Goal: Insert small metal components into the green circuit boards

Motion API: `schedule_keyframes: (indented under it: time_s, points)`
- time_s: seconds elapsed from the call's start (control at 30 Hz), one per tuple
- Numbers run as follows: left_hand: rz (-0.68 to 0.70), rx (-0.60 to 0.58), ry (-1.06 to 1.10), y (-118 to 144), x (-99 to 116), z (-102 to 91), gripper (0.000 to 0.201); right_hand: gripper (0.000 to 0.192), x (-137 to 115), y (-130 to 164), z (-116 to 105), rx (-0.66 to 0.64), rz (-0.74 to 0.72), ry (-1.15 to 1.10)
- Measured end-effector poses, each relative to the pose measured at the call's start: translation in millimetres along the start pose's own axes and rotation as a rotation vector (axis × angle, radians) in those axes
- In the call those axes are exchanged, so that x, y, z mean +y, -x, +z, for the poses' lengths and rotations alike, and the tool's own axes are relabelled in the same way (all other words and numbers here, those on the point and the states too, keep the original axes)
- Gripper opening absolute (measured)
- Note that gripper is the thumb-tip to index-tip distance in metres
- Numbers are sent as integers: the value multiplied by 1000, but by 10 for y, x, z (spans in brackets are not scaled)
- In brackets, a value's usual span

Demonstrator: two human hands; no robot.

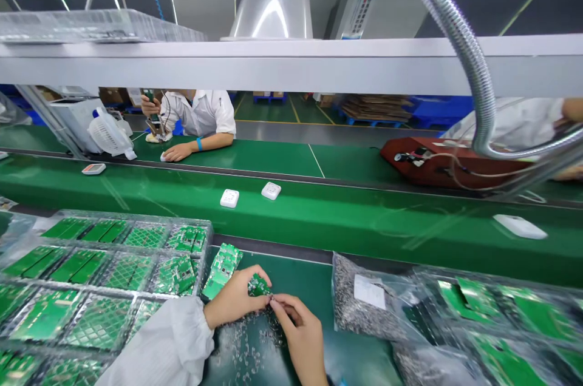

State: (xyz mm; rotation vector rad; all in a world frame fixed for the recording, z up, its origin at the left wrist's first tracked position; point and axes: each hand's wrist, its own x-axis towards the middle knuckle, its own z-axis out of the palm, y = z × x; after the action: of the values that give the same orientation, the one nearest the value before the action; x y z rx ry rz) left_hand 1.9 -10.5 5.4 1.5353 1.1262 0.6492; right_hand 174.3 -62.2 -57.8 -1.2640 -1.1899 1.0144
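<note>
My left hand grips a small green circuit board between thumb and fingers, above the dark green work surface. The fingers of my right hand are pinched together at the board's lower right edge; whatever they hold is too small to make out. Below both hands lie many tiny shiny metal pieces, loosely scattered. Just left of my left hand, a few larger green circuit boards rest on the table beside the clear tray.
A clear compartment tray of green boards fills the left; another tray stands right. A plastic bag of small metal parts lies between. White square devices sit on the green conveyor. Across it, a co-worker holds a tool.
</note>
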Motion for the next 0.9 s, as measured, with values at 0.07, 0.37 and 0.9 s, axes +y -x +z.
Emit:
schedule_keyframes:
  time_s: [0.07, 0.37, 0.9]
  points:
    - [67, 29, -62, -6, 24, -18, 27, 31, -17, -1, 1, 11, 0, -10]
    - [86, 5, -174, -12, 79, -29, 16, 33, -9, 14, -19, 20, 10, 14]
    - [166, -51, -255, 6, 32, -17, 23, 38, -45, -79, -99, 33, 23, 87]
